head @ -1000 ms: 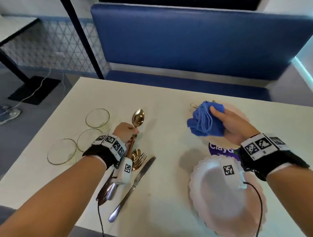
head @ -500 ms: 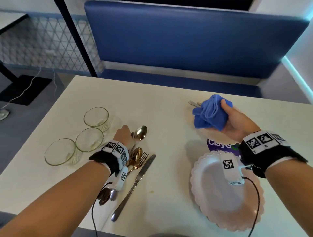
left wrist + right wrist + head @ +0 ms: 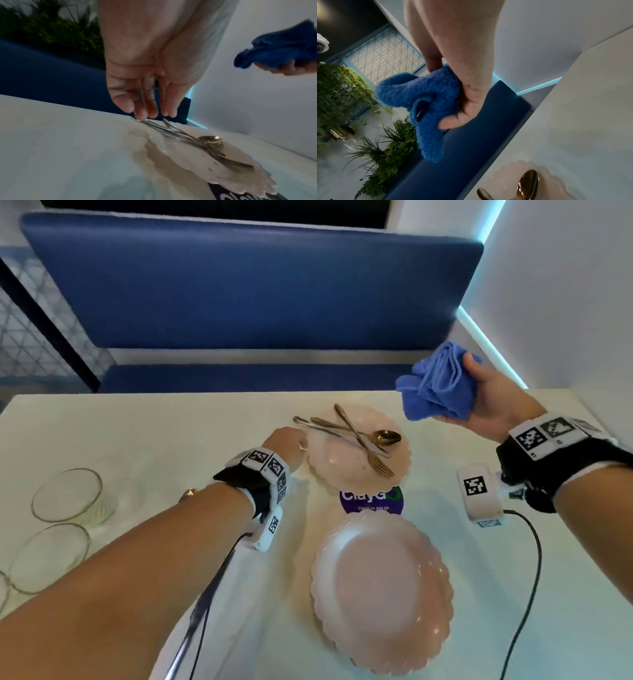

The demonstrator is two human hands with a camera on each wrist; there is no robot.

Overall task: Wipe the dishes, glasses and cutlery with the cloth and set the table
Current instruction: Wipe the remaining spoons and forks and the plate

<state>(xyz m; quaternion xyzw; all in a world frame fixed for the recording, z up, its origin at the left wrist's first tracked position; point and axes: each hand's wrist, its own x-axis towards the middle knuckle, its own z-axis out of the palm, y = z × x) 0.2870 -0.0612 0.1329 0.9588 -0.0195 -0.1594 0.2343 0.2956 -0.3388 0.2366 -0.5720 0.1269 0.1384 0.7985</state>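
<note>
A pink scalloped plate (image 3: 334, 470) at the table's middle carries a crossed gold spoon (image 3: 387, 437), fork (image 3: 380, 467) and knife (image 3: 342, 434). My left hand (image 3: 298, 445) is at this plate's left rim. In the left wrist view its straight fingers (image 3: 142, 112) point down and touch the handle ends of the cutlery (image 3: 154, 125). My right hand (image 3: 479, 395) is raised to the right of the plate and grips a bunched blue cloth (image 3: 435, 385), also seen as the cloth (image 3: 423, 94) in the right wrist view. A second pink plate (image 3: 380, 587) lies nearer me.
Two clear glasses (image 3: 68, 494) (image 3: 48, 556) stand at the left edge. A purple round sticker (image 3: 371, 501) lies between the plates. A blue bench (image 3: 239, 302) runs behind the table, and a white wall (image 3: 565, 302) closes the right side. Wrist cables trail over the table.
My left hand let go of the spoon on the left and moved right to the far plate. My right hand lifted the cloth up and right off that plate. The view turned right.
</note>
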